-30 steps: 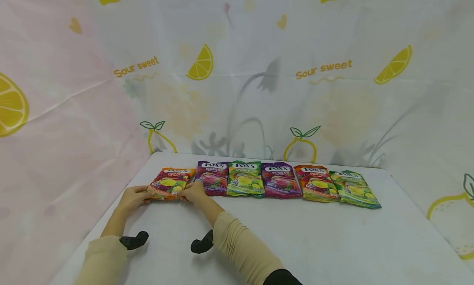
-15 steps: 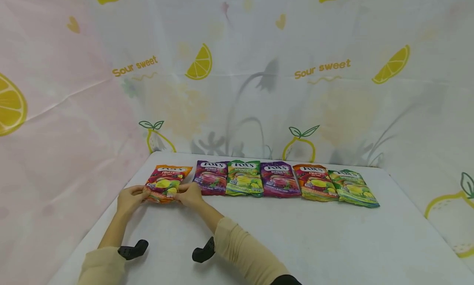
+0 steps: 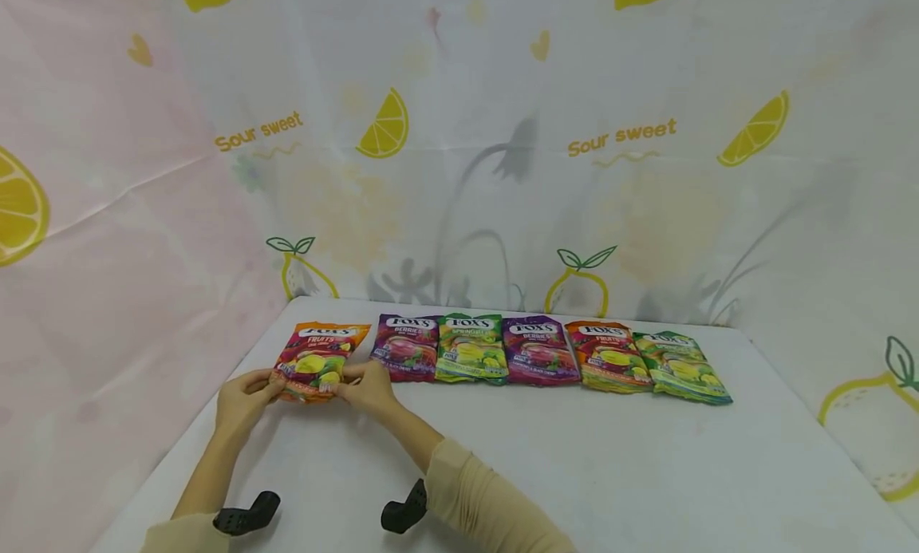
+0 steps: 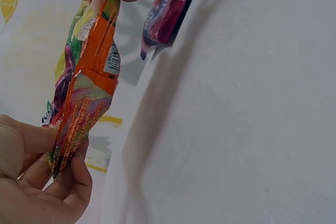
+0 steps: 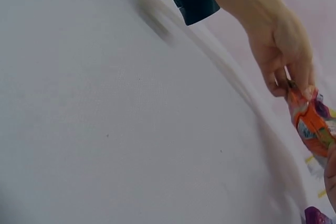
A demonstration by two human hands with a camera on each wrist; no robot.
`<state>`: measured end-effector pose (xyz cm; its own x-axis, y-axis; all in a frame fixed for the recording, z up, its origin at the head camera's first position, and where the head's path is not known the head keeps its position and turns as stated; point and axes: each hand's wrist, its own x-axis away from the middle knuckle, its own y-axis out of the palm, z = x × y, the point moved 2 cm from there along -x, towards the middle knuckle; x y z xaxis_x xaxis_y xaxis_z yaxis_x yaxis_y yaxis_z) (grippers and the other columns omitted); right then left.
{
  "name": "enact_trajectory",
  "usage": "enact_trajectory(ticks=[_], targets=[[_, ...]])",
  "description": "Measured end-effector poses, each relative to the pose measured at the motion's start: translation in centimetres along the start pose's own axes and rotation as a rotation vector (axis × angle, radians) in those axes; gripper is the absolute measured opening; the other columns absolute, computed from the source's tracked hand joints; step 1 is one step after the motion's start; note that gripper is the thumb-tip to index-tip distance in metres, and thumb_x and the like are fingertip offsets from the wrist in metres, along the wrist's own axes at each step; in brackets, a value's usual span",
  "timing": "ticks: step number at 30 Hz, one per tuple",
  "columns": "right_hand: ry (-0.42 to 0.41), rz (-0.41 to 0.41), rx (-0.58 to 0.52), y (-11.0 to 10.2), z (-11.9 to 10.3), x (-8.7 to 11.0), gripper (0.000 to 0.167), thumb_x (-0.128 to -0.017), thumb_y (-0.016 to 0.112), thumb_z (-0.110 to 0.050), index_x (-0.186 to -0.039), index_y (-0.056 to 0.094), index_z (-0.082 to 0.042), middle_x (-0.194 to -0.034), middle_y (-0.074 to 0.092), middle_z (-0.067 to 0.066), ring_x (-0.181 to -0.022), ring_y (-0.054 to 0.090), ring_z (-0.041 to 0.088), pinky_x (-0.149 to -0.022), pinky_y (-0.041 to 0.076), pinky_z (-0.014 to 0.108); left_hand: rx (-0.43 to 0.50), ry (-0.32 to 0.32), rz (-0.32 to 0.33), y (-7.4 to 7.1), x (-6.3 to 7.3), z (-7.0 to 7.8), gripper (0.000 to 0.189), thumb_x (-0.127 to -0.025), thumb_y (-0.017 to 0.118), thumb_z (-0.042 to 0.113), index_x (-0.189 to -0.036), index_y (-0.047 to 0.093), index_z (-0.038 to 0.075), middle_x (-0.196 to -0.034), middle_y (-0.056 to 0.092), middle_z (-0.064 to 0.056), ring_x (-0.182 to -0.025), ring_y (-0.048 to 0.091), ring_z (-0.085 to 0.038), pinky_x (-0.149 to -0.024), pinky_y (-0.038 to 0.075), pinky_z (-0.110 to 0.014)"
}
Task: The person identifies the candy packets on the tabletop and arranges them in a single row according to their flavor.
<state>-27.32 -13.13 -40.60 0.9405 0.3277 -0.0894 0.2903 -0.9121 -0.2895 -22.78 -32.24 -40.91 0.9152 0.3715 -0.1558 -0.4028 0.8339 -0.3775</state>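
Note:
An orange and dark red bag of Fox's fruit candy (image 3: 312,361) is held up at the left end of a row of candy bags. Its printed front faces me and its lower edge tips toward me. My left hand (image 3: 240,401) pinches its lower left corner between thumb and fingers. At the lower right corner, my right hand (image 3: 373,389) pinches it the same way. The left wrist view shows the crimped orange bottom and barcode of the bag (image 4: 86,93), stretched between both hands. In the right wrist view, the right hand (image 5: 331,174) is mostly cut off.
Right of the held bag lie a purple berries bag (image 3: 408,349), a green bag (image 3: 471,349), another purple bag (image 3: 540,352), an orange fruits bag (image 3: 610,357) and a green bag (image 3: 682,368). They sit along the white table's (image 3: 574,465) back, before a lemon-print cloth (image 3: 459,138).
Both hands have drawn the orange candy bag toward me and slightly left, tilting its front up. A gap has opened between it and the purple bag. The other bags stay in their row.

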Motion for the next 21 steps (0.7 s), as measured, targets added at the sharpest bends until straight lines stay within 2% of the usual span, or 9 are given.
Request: enact_trajectory(ticks=[5,12,16,21], targets=[[-0.011,-0.004,0.013,-0.1,-0.4,0.9,0.025,-0.078,0.074,-0.003,-0.103,0.073,-0.003,-0.073,0.067,0.001,-0.056,0.049,0.002,-0.051,0.045,0.016,-0.001,0.034,-0.016,-0.3,0.9,0.4,0.042,-0.091,0.061,0.012,-0.116,0.052,-0.021,-0.084,0.069,0.002,-0.067,0.056,0.009,-0.063,0.048,-0.011],[-0.065,-0.026,-0.003,0.0,-0.8,2.0,0.027,-0.078,0.072,-0.002,-0.105,0.071,0.001,-0.076,0.068,0.002,-0.056,0.049,0.0,-0.051,0.044,0.014,0.046,0.047,-0.029,-0.9,2.0,0.6,0.046,-0.092,0.061,0.014,-0.117,0.049,-0.022,-0.075,0.057,0.03,-0.068,0.057,0.01,-0.065,0.047,-0.009],[-0.103,-0.047,-0.008,0.0,-0.9,2.8,0.028,-0.079,0.071,-0.002,-0.106,0.07,0.002,-0.077,0.068,0.004,-0.057,0.048,-0.001,-0.051,0.044,0.014,0.057,0.038,-0.044,-1.2,2.6,0.5,0.048,-0.092,0.061,0.015,-0.119,0.047,-0.023,-0.076,0.058,0.03,-0.069,0.059,0.008,-0.066,0.047,-0.009],[-0.151,-0.074,-0.004,0.0,-0.6,3.9,0.027,-0.079,0.07,0.0,-0.106,0.07,0.003,-0.076,0.067,0.004,-0.057,0.045,-0.002,-0.052,0.042,0.012,0.043,-0.015,-0.072,-1.4,3.6,0.1,0.052,-0.092,0.061,0.018,-0.122,0.046,-0.022,-0.078,0.06,0.028,-0.07,0.06,0.007,-0.067,0.047,-0.009]])
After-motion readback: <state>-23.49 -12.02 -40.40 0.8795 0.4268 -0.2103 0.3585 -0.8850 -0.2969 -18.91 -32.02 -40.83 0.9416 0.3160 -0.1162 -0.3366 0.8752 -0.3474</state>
